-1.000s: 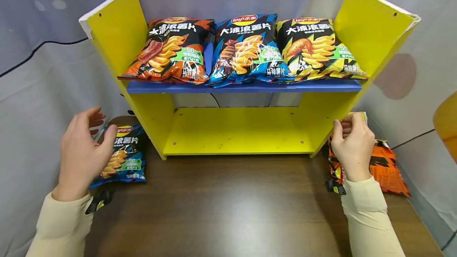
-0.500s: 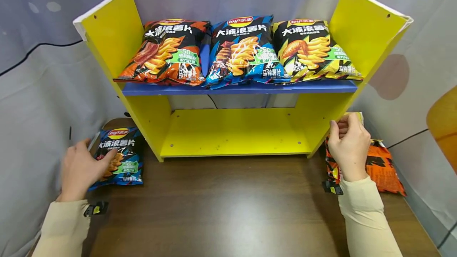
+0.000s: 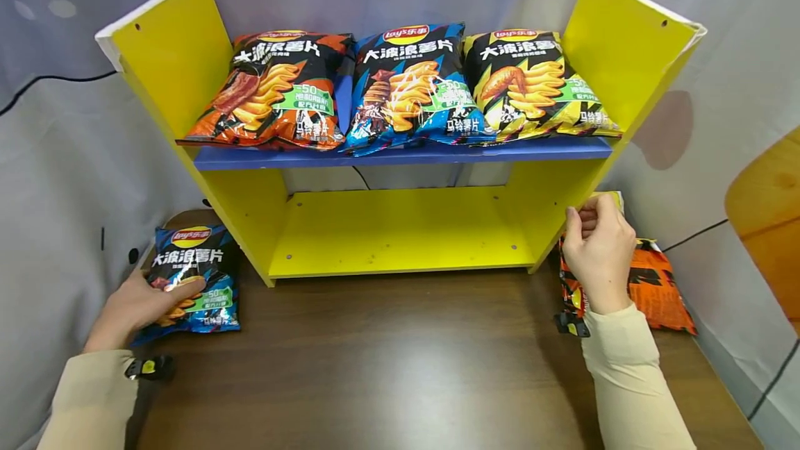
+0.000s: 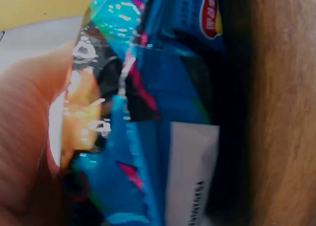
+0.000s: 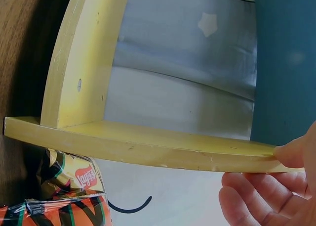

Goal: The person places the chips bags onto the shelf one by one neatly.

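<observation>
At the left of the head view, my left hand (image 3: pixel 134 307) grips a blue and black chip bag (image 3: pixel 212 297) by its left side. The thumb lies across its front, and the other fingers are hidden behind it. The left wrist view shows the bag's blue side (image 4: pixel 182 82) up close, with a white printed label. My right hand (image 3: pixel 601 252) pinches the front edge of the yellow rack's right side panel (image 5: pixel 158 149). Its thumb is on the inner face and its fingers on the outer face, just below the blue shelf.
On the blue shelf (image 3: pixel 400 153) sit an orange bag (image 3: pixel 275 92), a blue bag (image 3: pixel 409 92) and a yellow bag (image 3: pixel 525 85). Right of the rack, beside my right forearm, lie an orange bag (image 3: pixel 659 290) and a yellow one (image 5: pixel 69 174). A grey curtain (image 3: pixel 50 179) hangs around the table.
My left hand has come down onto the blue bag on the left and taken hold of it. My right hand stays on the side panel. The head view has shifted slightly.
</observation>
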The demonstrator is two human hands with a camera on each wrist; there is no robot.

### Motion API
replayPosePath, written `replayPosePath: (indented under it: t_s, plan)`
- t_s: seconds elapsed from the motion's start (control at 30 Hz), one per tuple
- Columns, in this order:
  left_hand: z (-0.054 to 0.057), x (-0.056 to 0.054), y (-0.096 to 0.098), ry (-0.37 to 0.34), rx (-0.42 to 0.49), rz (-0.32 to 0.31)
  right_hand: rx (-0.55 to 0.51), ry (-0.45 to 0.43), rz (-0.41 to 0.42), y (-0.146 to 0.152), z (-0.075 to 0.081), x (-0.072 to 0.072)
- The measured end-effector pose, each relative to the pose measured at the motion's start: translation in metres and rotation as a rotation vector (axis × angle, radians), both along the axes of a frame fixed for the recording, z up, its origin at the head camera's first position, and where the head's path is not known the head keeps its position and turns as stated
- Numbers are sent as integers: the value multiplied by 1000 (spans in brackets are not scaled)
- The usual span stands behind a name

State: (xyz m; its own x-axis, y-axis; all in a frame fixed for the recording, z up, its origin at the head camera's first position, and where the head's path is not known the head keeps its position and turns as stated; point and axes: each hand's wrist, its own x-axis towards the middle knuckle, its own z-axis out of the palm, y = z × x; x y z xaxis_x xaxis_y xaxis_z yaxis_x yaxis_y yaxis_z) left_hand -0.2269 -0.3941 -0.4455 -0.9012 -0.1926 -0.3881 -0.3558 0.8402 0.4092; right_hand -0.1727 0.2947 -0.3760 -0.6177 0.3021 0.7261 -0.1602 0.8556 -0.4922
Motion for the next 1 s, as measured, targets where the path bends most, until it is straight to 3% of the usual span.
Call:
replayPosePath:
  t_s: [0.17, 0.3, 0.53, 0.77, 0.9, 1.0]
  plan:
    - [-1, 1, -2, -20, 72, 63, 0, 0, -1, -2, -1, -1]
    - [-4, 8, 1, 31, 139, 132, 3, -6, -2, -3, 0, -2]
    - [-14, 24, 17, 228, 236, 265, 2, -14, 2, -1, 0, -1]
    - [-17, 47, 41, 374, 249, 398, -2, -19, 10, 0, 0, -1]
    - [-18, 61, 57, 520, 292, 491, -3, -17, 9, 0, 0, -1]
    - [-18, 69, 65, 664, 372, 554, -2, -16, 4, 0, -1, -1]
